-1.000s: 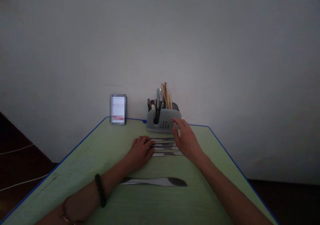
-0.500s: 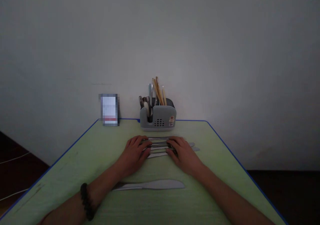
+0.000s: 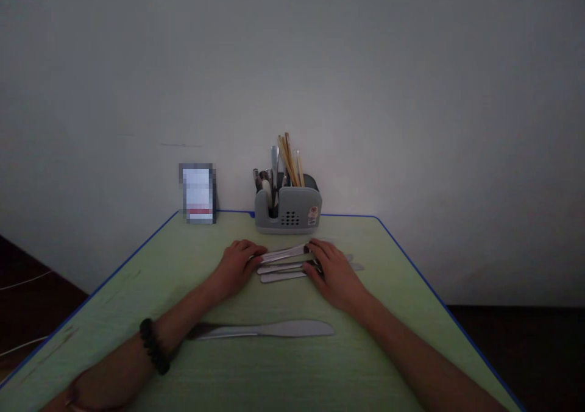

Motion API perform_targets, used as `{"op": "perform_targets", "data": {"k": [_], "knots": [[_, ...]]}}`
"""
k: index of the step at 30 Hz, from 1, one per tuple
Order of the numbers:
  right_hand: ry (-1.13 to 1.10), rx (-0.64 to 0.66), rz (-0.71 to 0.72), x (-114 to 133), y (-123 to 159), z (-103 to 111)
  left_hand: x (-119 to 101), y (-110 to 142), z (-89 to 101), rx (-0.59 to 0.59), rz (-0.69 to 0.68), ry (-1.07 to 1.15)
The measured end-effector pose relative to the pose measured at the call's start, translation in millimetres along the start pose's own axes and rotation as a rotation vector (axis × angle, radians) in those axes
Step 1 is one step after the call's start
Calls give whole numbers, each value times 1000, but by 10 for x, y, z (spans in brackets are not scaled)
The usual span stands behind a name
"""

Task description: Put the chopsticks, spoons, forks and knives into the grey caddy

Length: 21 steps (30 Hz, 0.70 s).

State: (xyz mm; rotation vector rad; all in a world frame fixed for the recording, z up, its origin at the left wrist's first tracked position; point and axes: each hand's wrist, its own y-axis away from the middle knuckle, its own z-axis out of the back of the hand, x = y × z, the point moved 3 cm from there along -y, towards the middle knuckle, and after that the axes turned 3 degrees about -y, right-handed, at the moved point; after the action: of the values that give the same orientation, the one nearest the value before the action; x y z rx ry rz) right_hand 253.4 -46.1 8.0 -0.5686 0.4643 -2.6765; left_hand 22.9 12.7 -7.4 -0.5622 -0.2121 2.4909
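Observation:
Several silver table knives [image 3: 286, 268] lie side by side, roughly crosswise, in the middle of the green table [image 3: 274, 375]. My left hand [image 3: 238, 268] is closed at the left end of the farthest one, fingertips and thumb pinching it; that knife [image 3: 283, 253] slants a little against the others. Curved over the right part of the group, my right hand [image 3: 336, 273] grips with bent fingers on the far side and thumb on the near side. Its palm hides part of the blades, whose tips show beyond it. A separate table knife [image 3: 292, 328] lies nearer me, blade to the right.
A grey cutlery holder [image 3: 292, 224] with chopsticks [image 3: 287, 162] and other utensils stands at the table's back edge. Left of it, a blurred-out upright device [image 3: 198, 192] leans by the wall [image 3: 388, 95]. Blue edging [image 3: 415, 264] borders the table.
My left hand has drawn slightly left and off the nearer knives, baring their left ends. The farthest knife now slants. My right hand stays over the group. The view has shifted slightly.

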Motion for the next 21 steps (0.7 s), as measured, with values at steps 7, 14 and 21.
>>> {"op": "perform_targets", "data": {"k": [7,14,21], "knots": [[30,-20,6,34,-7,25,10,-11,-6,-27,-20,60],[44,-16,-11,34,-4,25,-132,26,46,-49,-114,30],[52,3,-1,55,-12,40,-121,20,60,-49,-70,64]]}}
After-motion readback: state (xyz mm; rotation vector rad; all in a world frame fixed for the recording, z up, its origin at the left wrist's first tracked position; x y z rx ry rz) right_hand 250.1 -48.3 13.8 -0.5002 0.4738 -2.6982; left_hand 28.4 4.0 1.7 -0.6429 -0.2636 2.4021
